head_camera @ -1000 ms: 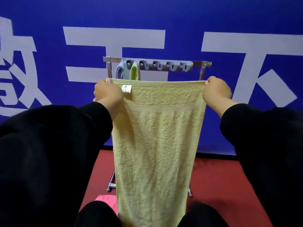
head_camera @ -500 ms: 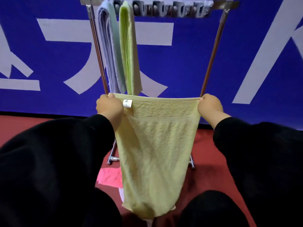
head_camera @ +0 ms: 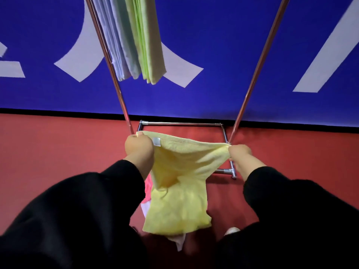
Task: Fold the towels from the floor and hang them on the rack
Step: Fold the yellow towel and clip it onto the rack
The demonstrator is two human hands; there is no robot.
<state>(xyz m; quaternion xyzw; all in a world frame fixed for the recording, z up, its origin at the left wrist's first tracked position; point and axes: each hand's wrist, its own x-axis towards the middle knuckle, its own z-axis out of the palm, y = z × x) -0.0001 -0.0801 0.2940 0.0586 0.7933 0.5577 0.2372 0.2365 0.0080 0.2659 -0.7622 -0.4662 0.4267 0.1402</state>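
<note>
A pale yellow towel (head_camera: 178, 191) hangs low between my hands, its lower part bunched near the red floor. My left hand (head_camera: 138, 147) grips its top left corner by the small white label. My right hand (head_camera: 240, 153) pinches the top right corner. The top edge sags between them. The metal rack (head_camera: 118, 84) stands just ahead, its two poles rising on either side. A folded lilac towel (head_camera: 116, 41) and a folded green towel (head_camera: 147, 39) hang from it at the upper left.
A pink towel (head_camera: 148, 186) and a white one (head_camera: 179, 242) lie on the red floor (head_camera: 58, 152) under the yellow towel. The rack's base frame (head_camera: 225, 133) rests on the floor by the blue wall banner (head_camera: 223, 55). Something white (head_camera: 232, 230) shows at the lower right.
My hands have come down from chest height to near the floor with the yellow towel. The towel's top edge has gone slack and its lower part has bunched up. My view has tilted downward.
</note>
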